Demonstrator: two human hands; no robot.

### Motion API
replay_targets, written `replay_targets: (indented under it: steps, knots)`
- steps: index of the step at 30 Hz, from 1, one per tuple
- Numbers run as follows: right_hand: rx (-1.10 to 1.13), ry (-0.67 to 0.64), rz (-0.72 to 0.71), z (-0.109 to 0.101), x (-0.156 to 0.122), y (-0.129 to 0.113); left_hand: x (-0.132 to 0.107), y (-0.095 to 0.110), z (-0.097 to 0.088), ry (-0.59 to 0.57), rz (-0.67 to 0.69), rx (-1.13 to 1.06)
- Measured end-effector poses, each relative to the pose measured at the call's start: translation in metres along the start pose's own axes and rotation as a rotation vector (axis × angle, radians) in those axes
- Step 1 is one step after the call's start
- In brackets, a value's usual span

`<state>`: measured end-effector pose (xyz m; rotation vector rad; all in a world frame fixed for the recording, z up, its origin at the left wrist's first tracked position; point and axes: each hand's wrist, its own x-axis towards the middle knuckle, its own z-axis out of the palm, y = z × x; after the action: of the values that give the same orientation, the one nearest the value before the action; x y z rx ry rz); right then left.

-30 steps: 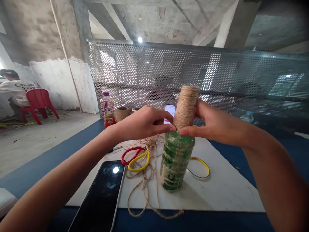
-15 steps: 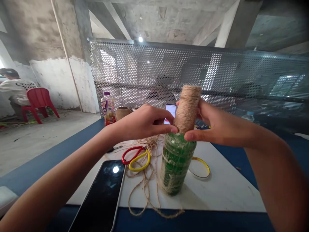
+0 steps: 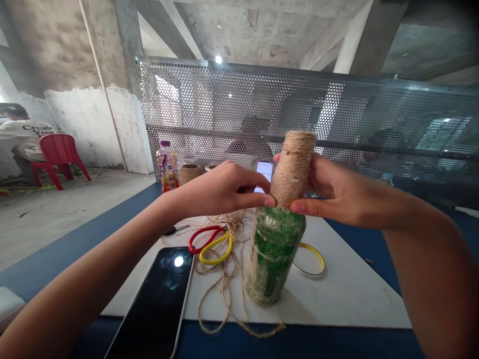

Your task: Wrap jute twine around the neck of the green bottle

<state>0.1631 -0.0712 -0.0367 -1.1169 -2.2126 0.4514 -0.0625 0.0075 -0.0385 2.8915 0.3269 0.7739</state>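
Observation:
A green glass bottle [image 3: 279, 234] stands a little tilted on the white board, its neck wound with tan twine [image 3: 294, 164]. Wisps of fibre cling to the green body. My right hand [image 3: 333, 192] is wrapped round the neck from the right, thumb at the lowest turns and fingers behind. My left hand [image 3: 232, 187] pinches at the lower left edge of the winding, thumb and forefinger closed on the twine; the strand between the fingertips is mostly hidden. Loose twine [image 3: 224, 289] lies in loops left of the bottle, a thin strand rising beside it.
Scissors with red and yellow handles [image 3: 211, 249] and a black phone [image 3: 153, 299] lie left. A yellow tape ring [image 3: 318, 257] is right. Behind stand a drink bottle [image 3: 166, 167], a twine spool [image 3: 190, 174], a lit phone [image 3: 264, 172] and a perforated metal screen [image 3: 224, 99].
The bottle has turned and tilted slightly, its top shifting right and its base left. My right hand has moved a little right with the neck; my left hand is nearly unmoved.

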Motion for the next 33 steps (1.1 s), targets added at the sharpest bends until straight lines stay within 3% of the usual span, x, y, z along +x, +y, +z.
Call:
replay_targets:
  steps: [5,14,21,27,33]
  knots:
    - [-0.119,0.051,0.069,0.001,0.002,0.005,-0.001,0.002,-0.001,0.005,0.002,0.024]
    - [0.045,-0.008,-0.001,0.003,-0.001,-0.004,-0.002,0.003,-0.001,0.009,-0.022,0.005]
    - [-0.105,0.069,0.045,0.004,0.002,-0.002,-0.001,0.003,-0.002,0.017,-0.010,0.006]
    - [0.064,-0.023,0.008,0.005,0.000,-0.008,-0.002,0.004,-0.003,0.007,-0.027,-0.020]
    - [-0.043,0.010,-0.001,0.001,-0.002,-0.004,-0.003,0.004,-0.003,-0.018,-0.065,-0.040]
